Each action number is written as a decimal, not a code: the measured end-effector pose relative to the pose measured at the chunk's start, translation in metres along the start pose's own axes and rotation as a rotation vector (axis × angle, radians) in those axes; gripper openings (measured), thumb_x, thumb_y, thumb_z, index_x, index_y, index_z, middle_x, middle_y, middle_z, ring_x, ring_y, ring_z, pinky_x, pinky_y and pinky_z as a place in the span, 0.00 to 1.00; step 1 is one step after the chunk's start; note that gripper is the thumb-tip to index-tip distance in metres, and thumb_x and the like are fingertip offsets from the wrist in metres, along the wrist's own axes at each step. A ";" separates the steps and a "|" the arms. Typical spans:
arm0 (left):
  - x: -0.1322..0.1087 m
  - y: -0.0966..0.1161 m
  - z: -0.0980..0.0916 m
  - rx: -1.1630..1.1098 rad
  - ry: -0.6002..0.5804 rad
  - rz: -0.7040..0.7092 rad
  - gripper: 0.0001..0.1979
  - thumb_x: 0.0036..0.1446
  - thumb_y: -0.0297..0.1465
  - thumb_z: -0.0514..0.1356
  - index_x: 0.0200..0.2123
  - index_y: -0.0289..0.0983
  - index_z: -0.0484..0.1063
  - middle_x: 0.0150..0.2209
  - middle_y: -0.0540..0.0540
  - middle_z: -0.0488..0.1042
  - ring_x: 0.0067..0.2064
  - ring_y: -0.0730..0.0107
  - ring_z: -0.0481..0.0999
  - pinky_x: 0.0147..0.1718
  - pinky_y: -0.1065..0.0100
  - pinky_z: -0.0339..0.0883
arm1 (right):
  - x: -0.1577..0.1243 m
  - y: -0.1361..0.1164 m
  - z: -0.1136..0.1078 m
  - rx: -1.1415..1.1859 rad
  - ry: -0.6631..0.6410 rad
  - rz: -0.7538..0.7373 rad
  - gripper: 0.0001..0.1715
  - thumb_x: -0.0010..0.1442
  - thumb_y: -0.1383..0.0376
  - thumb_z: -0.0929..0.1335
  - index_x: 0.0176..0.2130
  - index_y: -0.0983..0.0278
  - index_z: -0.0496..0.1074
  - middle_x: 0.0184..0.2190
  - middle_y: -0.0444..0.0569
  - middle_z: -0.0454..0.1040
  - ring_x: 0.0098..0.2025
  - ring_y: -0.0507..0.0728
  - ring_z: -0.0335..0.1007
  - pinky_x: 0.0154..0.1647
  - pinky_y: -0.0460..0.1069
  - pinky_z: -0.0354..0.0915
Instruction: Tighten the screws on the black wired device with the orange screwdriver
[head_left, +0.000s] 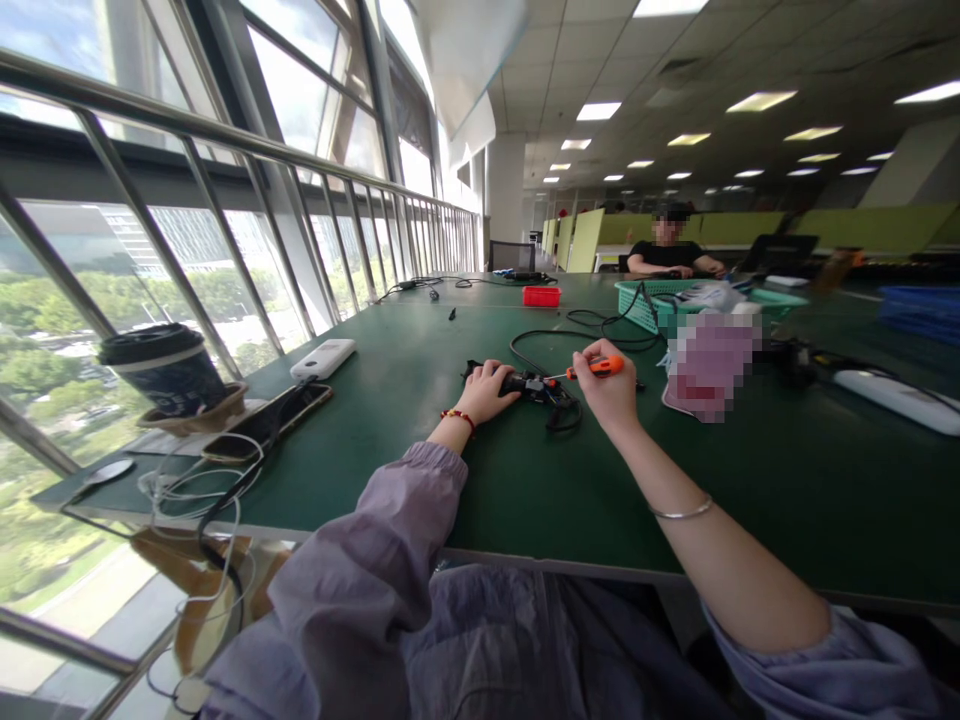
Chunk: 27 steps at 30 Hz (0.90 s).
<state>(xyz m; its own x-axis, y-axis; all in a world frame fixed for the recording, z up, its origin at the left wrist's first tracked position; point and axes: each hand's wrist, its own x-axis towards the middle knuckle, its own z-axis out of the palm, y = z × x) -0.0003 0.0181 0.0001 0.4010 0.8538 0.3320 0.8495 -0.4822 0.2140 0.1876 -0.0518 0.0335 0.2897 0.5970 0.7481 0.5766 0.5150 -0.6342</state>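
My left hand [487, 392] is closed over a small black device [534, 385] with red parts, pressing it onto the green table [420, 450]. My right hand [611, 390] grips a small orange-handled screwdriver [596, 367], whose tip points left at the device. A black cable [570, 345] loops from the device across the table behind my hands.
At the left edge stand a paper coffee cup [166, 372], a phone [268, 420], a white power bank [324, 358] and white earphone wires [191, 480]. Further back are a red box [541, 296] and a green basket [651, 300]. Another person [671, 250] sits at the far end.
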 end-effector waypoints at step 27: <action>0.000 -0.001 0.000 -0.012 0.003 0.010 0.24 0.56 0.40 0.57 0.56 0.43 0.61 0.55 0.43 0.60 0.56 0.54 0.61 0.57 0.56 0.54 | -0.004 -0.003 0.003 0.003 -0.115 -0.014 0.11 0.51 0.60 0.66 0.22 0.61 0.61 0.20 0.41 0.65 0.24 0.51 0.60 0.29 0.47 0.57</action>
<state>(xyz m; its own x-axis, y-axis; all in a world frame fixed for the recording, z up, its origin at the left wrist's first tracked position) -0.0011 0.0187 0.0000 0.4087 0.8481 0.3372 0.8413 -0.4933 0.2211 0.1824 -0.0535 0.0318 0.1915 0.6564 0.7297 0.5774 0.5259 -0.6245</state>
